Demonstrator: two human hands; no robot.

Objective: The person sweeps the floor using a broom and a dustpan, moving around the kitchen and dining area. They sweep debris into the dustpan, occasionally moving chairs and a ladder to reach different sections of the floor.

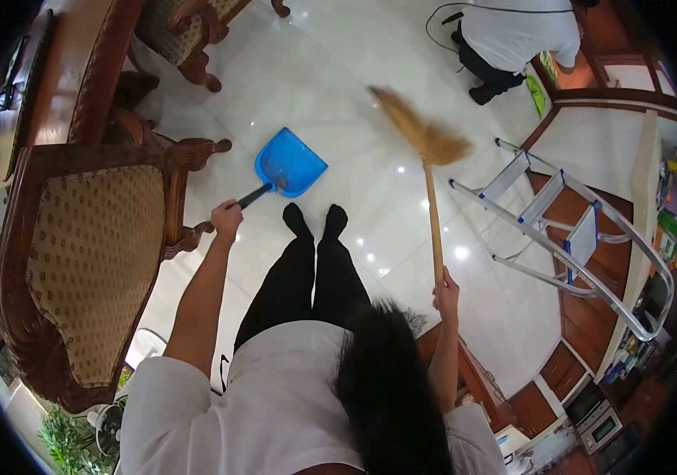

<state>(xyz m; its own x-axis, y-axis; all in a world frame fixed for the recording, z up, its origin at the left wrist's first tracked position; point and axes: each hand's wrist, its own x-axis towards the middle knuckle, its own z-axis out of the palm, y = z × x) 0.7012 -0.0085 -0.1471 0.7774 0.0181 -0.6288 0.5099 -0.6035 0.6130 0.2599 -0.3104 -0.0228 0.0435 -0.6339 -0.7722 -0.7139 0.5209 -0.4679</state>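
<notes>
My left hand (227, 218) is closed around the dark handle of a blue dustpan (292, 158). The pan rests on the tiled floor ahead of my feet, with some greyish debris inside near the handle. In my right hand (447, 298) is the long wooden handle of a broom (433, 214). Its straw bristles fan out over the floor to the right of the dustpan, apart from it, and look smeared by motion.
A carved wooden chair (97, 261) with a patterned back stands close on my left, beside a wooden table (61, 87). An aluminium stepladder (544, 198) is on the right. Ahead right, a person in a white shirt (516, 36) bends near a green cloth-like item (535, 95) and a cable.
</notes>
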